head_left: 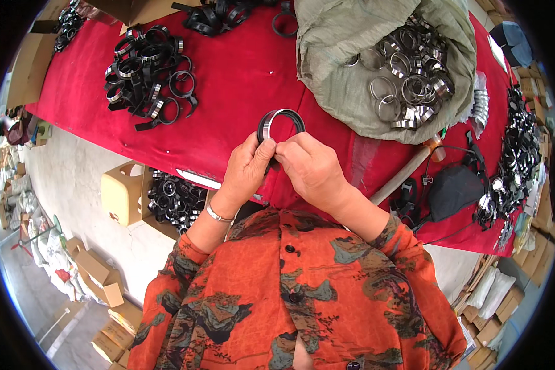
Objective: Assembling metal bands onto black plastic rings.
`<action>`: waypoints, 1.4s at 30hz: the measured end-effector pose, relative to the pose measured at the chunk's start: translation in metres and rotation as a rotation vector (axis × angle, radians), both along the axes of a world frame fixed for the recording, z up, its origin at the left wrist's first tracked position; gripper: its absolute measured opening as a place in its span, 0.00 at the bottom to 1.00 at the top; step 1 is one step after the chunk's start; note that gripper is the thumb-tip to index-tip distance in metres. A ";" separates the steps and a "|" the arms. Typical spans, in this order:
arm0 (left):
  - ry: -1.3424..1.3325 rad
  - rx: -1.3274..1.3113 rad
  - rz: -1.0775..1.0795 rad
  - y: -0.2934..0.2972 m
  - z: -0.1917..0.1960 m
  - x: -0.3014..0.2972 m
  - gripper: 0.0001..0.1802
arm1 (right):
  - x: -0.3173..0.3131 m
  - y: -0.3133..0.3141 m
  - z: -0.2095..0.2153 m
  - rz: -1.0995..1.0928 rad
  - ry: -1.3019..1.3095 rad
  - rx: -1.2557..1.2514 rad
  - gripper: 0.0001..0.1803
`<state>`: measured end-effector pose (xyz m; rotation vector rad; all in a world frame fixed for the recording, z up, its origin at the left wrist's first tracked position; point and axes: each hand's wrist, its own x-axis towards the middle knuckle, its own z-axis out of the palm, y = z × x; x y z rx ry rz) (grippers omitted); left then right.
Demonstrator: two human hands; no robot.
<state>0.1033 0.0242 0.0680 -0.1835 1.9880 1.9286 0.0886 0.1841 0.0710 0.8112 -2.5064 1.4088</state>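
Both hands meet over the front edge of a red-covered table (240,68). My left hand (248,169) and my right hand (311,169) together pinch the lower rim of a ring (280,118) that is black outside with a shiny metal band inside. The ring stands upright above my fingertips. A pile of similar black-and-metal rings (148,77) lies to the left on the cloth. To the right, an open grey-green sack (351,80) holds several bare metal rings (407,74).
A wooden hammer handle (407,169) lies at the table's right front, next to a black mask (453,191) and a heap of black parts (518,154). A cardboard box with rings (172,200) sits under the table. More boxes (98,271) stand on the floor at the left.
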 end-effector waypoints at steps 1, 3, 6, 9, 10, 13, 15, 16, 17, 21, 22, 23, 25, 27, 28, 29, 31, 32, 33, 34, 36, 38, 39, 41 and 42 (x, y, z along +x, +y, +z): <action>0.027 -0.017 0.029 0.001 -0.002 0.000 0.17 | 0.001 -0.001 0.000 -0.003 0.010 0.013 0.06; 0.036 -0.043 0.042 0.001 -0.007 0.002 0.18 | 0.003 -0.001 0.001 0.020 -0.014 0.002 0.05; -0.014 -0.018 0.062 -0.001 -0.002 0.001 0.20 | -0.004 0.008 0.003 0.026 -0.169 -0.143 0.05; -0.082 0.066 0.041 0.000 0.005 0.001 0.20 | -0.026 0.023 0.012 -0.181 -0.312 -0.209 0.07; -0.092 0.101 0.008 0.000 0.006 0.001 0.21 | -0.034 0.025 0.015 -0.238 -0.318 -0.182 0.07; -0.087 0.132 -0.018 0.002 0.006 0.004 0.20 | -0.034 0.028 -0.001 -0.081 -0.535 -0.247 0.13; -0.080 0.122 -0.039 0.001 0.006 0.004 0.19 | -0.032 0.026 0.001 0.018 -0.698 -0.301 0.15; -0.069 0.113 -0.060 0.000 0.006 0.004 0.19 | -0.031 0.026 0.002 0.017 -0.701 -0.301 0.15; -0.072 0.113 -0.061 0.001 0.007 0.004 0.19 | -0.030 0.025 0.003 -0.018 -0.731 -0.286 0.15; -0.069 0.096 -0.035 0.005 0.002 0.007 0.19 | -0.033 0.023 -0.014 0.010 -0.877 -0.468 0.15; -0.079 0.106 -0.005 0.005 -0.003 0.004 0.20 | -0.034 0.022 -0.022 0.011 -0.869 -0.469 0.15; -0.071 0.106 -0.006 0.005 -0.005 0.003 0.20 | -0.035 0.020 -0.028 0.035 -0.944 -0.518 0.14; -0.062 0.108 0.070 0.000 -0.009 0.006 0.19 | -0.038 0.023 -0.016 0.066 -1.197 -0.572 0.13; -0.083 0.094 0.131 -0.003 -0.008 0.004 0.21 | -0.027 0.021 -0.017 0.091 -1.174 -0.637 0.15; -0.104 0.081 0.194 -0.006 -0.008 0.002 0.23 | -0.023 0.018 -0.019 0.117 -1.152 -0.700 0.18; -0.095 0.075 0.199 -0.008 -0.008 0.001 0.23 | -0.020 0.015 -0.022 0.154 -1.179 -0.757 0.22; -0.209 0.175 0.243 -0.011 -0.009 0.002 0.22 | -0.020 0.007 -0.023 0.157 -1.180 -0.812 0.21; -0.273 0.221 0.269 -0.012 -0.008 0.002 0.22 | -0.020 0.003 -0.025 0.149 -1.187 -0.865 0.20; -0.314 0.229 0.286 -0.014 -0.011 0.003 0.22 | -0.020 -0.001 -0.031 0.150 -1.225 -0.898 0.18; -0.352 0.241 0.296 -0.016 -0.017 0.002 0.21 | -0.020 -0.002 -0.045 0.167 -1.212 -0.898 0.18; -0.490 0.228 0.312 -0.027 -0.034 0.000 0.21 | -0.022 -0.009 -0.080 0.162 -1.463 -0.945 0.15; -0.488 0.204 0.260 -0.049 -0.042 -0.007 0.20 | -0.025 -0.024 -0.084 0.146 -1.515 -0.799 0.14; -0.392 0.068 0.256 -0.064 -0.043 -0.014 0.19 | -0.030 -0.032 -0.083 0.154 -1.475 -0.696 0.14; -0.153 -0.197 0.269 -0.094 -0.038 -0.032 0.16 | -0.050 -0.044 -0.076 0.136 -1.425 -0.646 0.15; -0.091 -0.321 0.336 -0.110 -0.034 -0.045 0.15 | -0.063 -0.048 -0.074 0.119 -1.387 -0.600 0.15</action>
